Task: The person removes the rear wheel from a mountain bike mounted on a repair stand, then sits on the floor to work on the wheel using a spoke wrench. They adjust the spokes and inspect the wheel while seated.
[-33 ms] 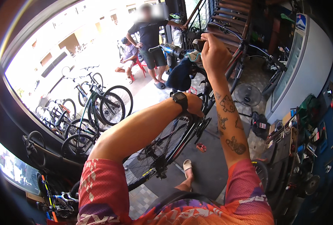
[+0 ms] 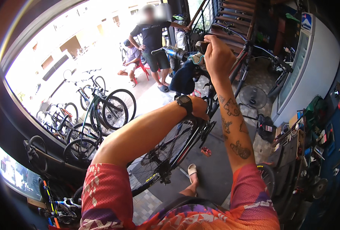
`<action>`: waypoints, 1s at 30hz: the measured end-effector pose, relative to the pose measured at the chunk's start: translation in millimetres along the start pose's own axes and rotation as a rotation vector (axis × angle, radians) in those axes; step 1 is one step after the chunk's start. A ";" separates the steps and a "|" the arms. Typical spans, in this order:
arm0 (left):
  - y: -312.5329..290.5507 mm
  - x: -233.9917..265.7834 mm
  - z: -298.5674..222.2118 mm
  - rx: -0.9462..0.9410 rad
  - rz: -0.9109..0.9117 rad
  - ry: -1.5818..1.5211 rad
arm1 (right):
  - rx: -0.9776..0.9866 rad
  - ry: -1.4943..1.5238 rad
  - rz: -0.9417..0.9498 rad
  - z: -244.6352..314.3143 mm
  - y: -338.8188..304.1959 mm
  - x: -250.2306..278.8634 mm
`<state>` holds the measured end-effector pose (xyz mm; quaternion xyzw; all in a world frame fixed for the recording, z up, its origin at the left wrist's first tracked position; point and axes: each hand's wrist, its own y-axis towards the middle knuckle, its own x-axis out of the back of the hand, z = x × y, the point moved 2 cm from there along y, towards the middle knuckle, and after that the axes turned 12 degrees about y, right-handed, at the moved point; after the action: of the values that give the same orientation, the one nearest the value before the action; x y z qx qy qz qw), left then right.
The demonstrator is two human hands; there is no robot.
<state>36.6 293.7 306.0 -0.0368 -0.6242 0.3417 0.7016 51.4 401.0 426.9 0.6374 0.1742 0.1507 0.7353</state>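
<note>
A dark bicycle (image 2: 186, 148) with red accents stands tilted in front of me, its wheel below my left forearm. My left hand (image 2: 199, 107), with a black watch (image 2: 184, 101) at the wrist, is closed on the bicycle; its fingertips are mostly hidden. My right hand (image 2: 218, 57) is raised higher, with the fingers bent and pressed together beside a brown rounded part (image 2: 201, 46). What those fingers hold, if anything, cannot be made out. A dark blue cloth (image 2: 182, 78) hangs left of the hands, below a blue and black cylindrical piece (image 2: 174, 51).
Several parked bicycles (image 2: 97, 109) stand at the left. A person (image 2: 152, 36) stands beyond the cloth, near a seated person (image 2: 131, 57). A fan (image 2: 253, 96), a glass-door fridge (image 2: 306, 73) and a tool-covered bench (image 2: 292, 153) line the right. A red object (image 2: 206, 151) lies on the dark mat.
</note>
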 end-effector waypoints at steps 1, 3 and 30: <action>4.5 1.7 0.3 -0.004 -0.012 -0.012 | 0.006 0.011 -0.006 -1.6 1.3 -1.9; 12.8 8.5 3.1 0.008 -0.042 0.003 | 0.032 0.004 -0.027 -3.7 3.6 -4.9; 75.1 6.7 7.8 -0.158 0.187 0.024 | 0.077 -0.017 -0.050 -8.8 6.0 -9.0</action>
<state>-3.0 351.6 277.5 -0.1545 -0.6345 0.3549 0.6690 39.4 405.6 432.3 0.6621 0.1897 0.1199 0.7150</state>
